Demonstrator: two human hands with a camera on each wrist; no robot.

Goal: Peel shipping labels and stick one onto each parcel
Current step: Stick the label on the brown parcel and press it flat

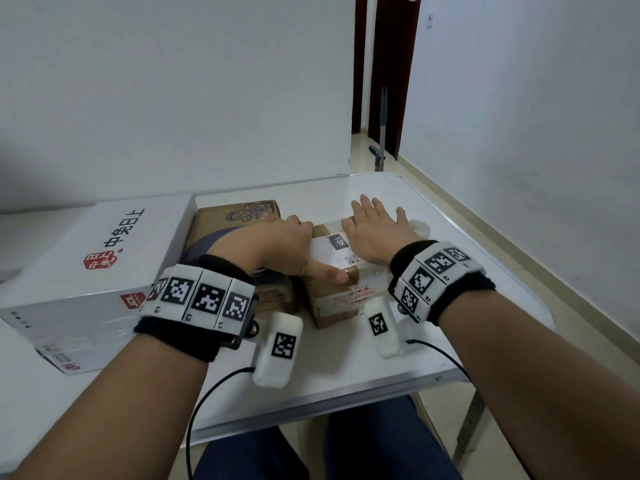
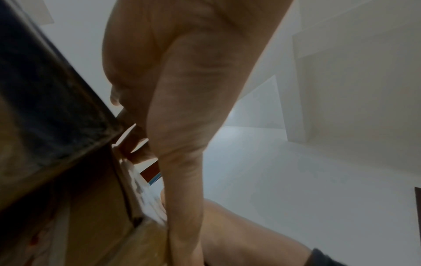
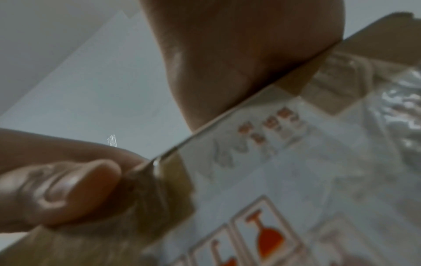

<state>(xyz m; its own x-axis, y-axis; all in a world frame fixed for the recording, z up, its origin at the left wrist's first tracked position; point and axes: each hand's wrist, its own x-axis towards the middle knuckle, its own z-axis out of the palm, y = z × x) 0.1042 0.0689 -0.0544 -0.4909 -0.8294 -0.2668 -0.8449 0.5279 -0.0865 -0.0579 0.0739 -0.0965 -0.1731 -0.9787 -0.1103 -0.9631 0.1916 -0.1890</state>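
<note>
White walls and a white folding counter (image 1: 363, 362) fill the head view, with a dark doorway at the back right. A small cardboard parcel (image 1: 332, 303) sits at the middle of the counter, and a white shipping label (image 1: 334, 252) with a dark block and a small square code lies on its top. Both hands are on that parcel. The left hand (image 1: 277, 247) lies over the label's left part, its thumb stretched along the near edge of the parcel top and pressing down. The right hand (image 1: 372, 233) lies flat and spread on the right part of the top, fingers straight, gripping nothing. Behind and to the left, touching or just beside this parcel, is a second brown parcel (image 1: 225, 220), and further left a large white box (image 1: 93, 268) with red and black print.

Judging by this, the step in hand is smoothing the label down onto this parcel. The next move likely calls for lifting both hands off and peeling a fresh label for another parcel; no spare labels are visible.
</note>
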